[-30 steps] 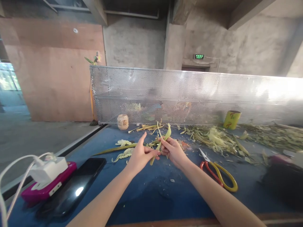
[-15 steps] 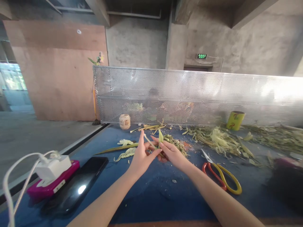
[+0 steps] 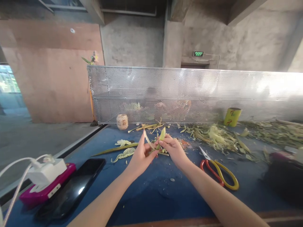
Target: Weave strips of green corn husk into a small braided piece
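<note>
Above the middle of the blue table, my two hands meet with the fingertips close together. My left hand point(image 3: 139, 157) pinches the lower end of a narrow pale strip point(image 3: 148, 139), which curves up past its index finger. Between finger and thumb, my right hand point(image 3: 174, 150) grips a yellow-green leaf piece point(image 3: 162, 133) that points upward. The lower ends of both pieces are partly hidden by my fingers. Left of my hands lie a long green-brown stalk point(image 3: 111, 150) and a pale crinkled, braid-like strip point(image 3: 123, 154). Shredded plant bits lie behind my hands.
Scissors point(image 3: 219, 170) with red and yellow handles lie at the right, below a heap of dried leaves point(image 3: 215, 135). A yellow can point(image 3: 232, 117) and a pale roll point(image 3: 122, 122) stand by the perforated metal screen point(image 3: 132, 85). A phone point(image 3: 75, 186) and magenta power strip point(image 3: 50, 189) lie left.
My right hand has shifted up slightly and turned, and its fingers now close higher around the leaf piece, which leans more to the right. The whole view has shifted slightly.
</note>
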Tool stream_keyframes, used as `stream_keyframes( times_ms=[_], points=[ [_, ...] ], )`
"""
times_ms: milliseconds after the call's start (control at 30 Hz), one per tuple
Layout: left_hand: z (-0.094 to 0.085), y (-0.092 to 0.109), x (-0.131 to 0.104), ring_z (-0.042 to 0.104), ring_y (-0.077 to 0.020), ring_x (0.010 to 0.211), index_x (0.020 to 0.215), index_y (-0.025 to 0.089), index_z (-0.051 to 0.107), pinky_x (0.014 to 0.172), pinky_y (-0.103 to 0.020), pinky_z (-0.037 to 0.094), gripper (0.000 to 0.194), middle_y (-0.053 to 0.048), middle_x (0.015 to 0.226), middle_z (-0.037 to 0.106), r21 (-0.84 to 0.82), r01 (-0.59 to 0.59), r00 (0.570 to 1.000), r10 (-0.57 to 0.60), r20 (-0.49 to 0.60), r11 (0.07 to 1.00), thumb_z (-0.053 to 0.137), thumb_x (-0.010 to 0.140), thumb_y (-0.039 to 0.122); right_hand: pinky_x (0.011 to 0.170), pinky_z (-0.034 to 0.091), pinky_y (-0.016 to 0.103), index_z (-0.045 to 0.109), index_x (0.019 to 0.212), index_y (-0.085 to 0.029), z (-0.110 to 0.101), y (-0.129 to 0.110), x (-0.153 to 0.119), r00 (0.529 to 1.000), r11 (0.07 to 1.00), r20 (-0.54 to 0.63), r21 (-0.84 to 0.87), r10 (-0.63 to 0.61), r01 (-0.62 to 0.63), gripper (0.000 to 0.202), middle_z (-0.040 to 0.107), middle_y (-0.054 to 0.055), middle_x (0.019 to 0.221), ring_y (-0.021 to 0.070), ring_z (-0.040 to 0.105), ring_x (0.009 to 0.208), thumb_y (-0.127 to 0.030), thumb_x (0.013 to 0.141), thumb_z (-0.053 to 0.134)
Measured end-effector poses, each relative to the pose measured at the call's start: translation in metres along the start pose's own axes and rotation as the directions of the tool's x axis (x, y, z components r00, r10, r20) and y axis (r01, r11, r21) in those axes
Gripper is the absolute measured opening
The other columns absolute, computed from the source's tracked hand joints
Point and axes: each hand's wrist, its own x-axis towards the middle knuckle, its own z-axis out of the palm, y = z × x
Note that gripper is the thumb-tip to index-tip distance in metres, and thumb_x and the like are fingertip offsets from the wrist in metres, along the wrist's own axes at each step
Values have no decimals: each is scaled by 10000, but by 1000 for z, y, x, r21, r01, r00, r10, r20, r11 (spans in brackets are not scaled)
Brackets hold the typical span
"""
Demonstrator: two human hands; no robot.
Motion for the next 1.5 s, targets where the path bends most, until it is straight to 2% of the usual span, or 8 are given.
stream_keyframes(
  times_ms=[200,467,700,933,1067,1233,1367,1500],
  points=[
    [4,0,0,523,-125,578,1358,238,-32,439,-229,425,831,-32,802,576,2,2,1000,-2,16,1000,539,756,290,683,403,264,658,701,-194,-1,5,4,989,997,-129,-13,75,-77,197,510,23,762,144,503,750,-324,752,519],
    [-3,-3,3,521,-135,556,1336,234,-154,354,-198,388,915,-44,793,571,-20,33,996,-35,-86,999,541,746,315,412,309,201,457,984,-209,1,-1,-4,934,969,264,-127,241,-214,268,462,-33,576,85,398,454,-411,812,421],
    [-6,-6,9,479,-111,450,1345,172,-21,388,-237,430,839,36,588,518,-112,47,997,-54,-58,993,549,744,308,403,304,197,429,1069,-207,-3,-9,-5,901,953,328,-203,283,-226,297,353,-73,487,74,320,414,-382,829,409],
    [-11,-4,8,482,-101,419,1341,134,-93,458,-277,465,920,46,576,544,-147,36,992,-54,-117,988,580,730,273,420,329,208,432,1184,-203,-14,-15,-3,857,952,415,-158,305,-262,416,335,-77,463,74,324,409,-401,818,434],
    [-9,-1,6,491,-99,432,1349,180,-92,446,-262,452,932,10,665,593,-90,26,989,-39,-142,996,590,722,279,549,387,249,374,1241,-178,-17,-18,-1,788,959,547,-147,283,-242,453,489,-46,517,100,461,502,-378,836,412],
    [-2,1,2,549,-131,494,1340,211,-157,410,-232,402,916,-41,774,643,-7,0,1000,0,1,1000,543,755,301,594,412,268,469,1136,-179,-10,-12,0,819,967,543,46,187,-252,391,569,13,680,118,541,605,-412,827,414],
    [-4,6,-2,556,-138,619,1343,236,-147,481,-226,403,943,-68,897,652,131,-40,998,47,-49,991,572,735,292,433,286,186,535,949,-176,-4,-9,-2,801,874,500,160,328,-458,303,328,-75,493,47,307,427,-427,788,483],
    [-7,12,-5,461,-94,436,1315,229,-231,422,-233,393,912,-75,847,663,176,-36,998,46,-51,984,499,781,343,400,212,176,498,747,-164,-3,-13,-3,808,854,451,165,380,-494,282,248,-96,461,34,193,403,-445,759,515]
  ],
)
